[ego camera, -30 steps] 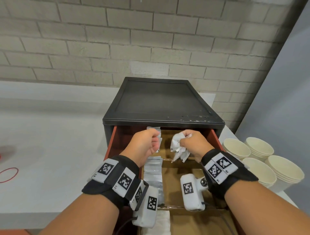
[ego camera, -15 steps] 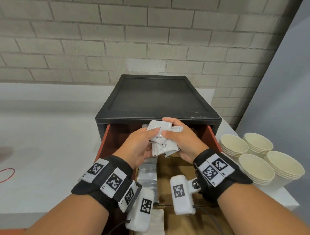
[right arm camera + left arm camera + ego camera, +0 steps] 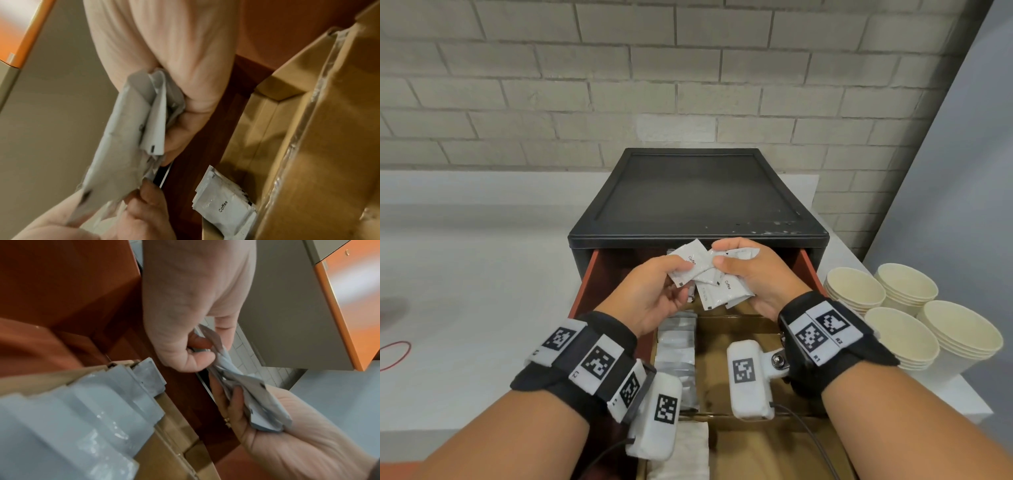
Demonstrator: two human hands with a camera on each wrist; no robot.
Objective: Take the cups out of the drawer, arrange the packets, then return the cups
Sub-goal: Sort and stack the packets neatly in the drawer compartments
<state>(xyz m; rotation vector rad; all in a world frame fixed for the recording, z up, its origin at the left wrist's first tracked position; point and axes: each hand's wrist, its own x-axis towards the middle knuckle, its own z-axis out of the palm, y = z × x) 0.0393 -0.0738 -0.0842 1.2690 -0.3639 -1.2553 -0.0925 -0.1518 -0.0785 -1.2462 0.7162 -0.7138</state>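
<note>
- Looking down from the head camera, I saw both my wrists banded in black straps with printed markers, held over the open drawer [image 3: 585,284], whose red-brown walls enclosed cardboard dividers [image 3: 736,320].
- Nearest me in the drawer lay a row of silvery packets [image 3: 676,349] lined up along its left compartment.
- My left hand [image 3: 654,291] pinched one white coffee packet [image 3: 690,262] between thumb and fingers, above the back of the drawer.
- My right hand [image 3: 753,274] gripped a loose bunch of white packets [image 3: 722,291], fingers curled round them; the two hands met over the bunch.
- On the right wrist view, another packet marked Coffee [image 3: 224,209] stood in a cardboard compartment below.
- Off to my right, four stacks of pale paper cups [image 3: 900,308] stood on the white table [image 3: 465,291] just beside the drawer.
- Beyond my hands sat the black cabinet [image 3: 695,195], and behind it the brick wall [image 3: 688,85].
</note>
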